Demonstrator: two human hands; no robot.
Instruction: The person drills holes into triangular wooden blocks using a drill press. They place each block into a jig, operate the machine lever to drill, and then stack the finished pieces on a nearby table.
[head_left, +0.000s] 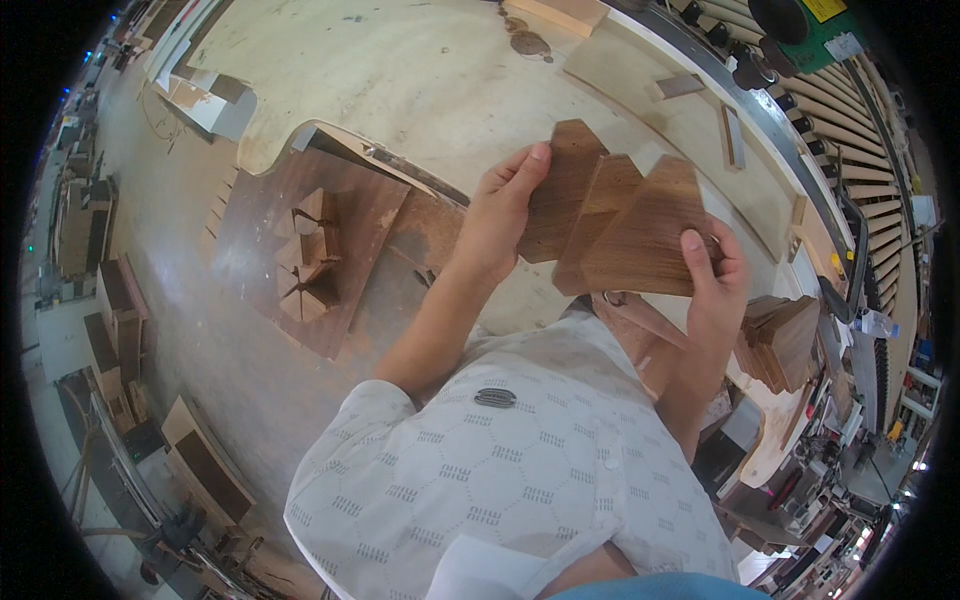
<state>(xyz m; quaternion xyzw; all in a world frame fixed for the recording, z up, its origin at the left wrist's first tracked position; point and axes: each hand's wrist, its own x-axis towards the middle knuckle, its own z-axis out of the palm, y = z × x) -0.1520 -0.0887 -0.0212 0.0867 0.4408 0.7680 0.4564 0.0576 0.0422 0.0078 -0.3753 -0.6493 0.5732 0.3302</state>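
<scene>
Flat dark-brown wooden pieces with angled corners [645,235] are fanned out, overlapping, in front of my chest above the pale worktable [400,70]. My left hand [494,215] is closed on the edge of the leftmost piece [562,185], thumb on its face. At the right end, my right hand [718,265] pinches the edge of the right piece, thumb on top and fingers partly hidden behind it. Close to my right forearm is a stack of similar wooden pieces [782,345].
To the left, a brown board [365,215] carries several cut wooden blocks [315,255]. Small wooden strips [735,137] lie toward the table's right side. Beyond stand a roller conveyor [850,135] and a green machine part [805,40]. Wooden boards [205,460] are at the lower left.
</scene>
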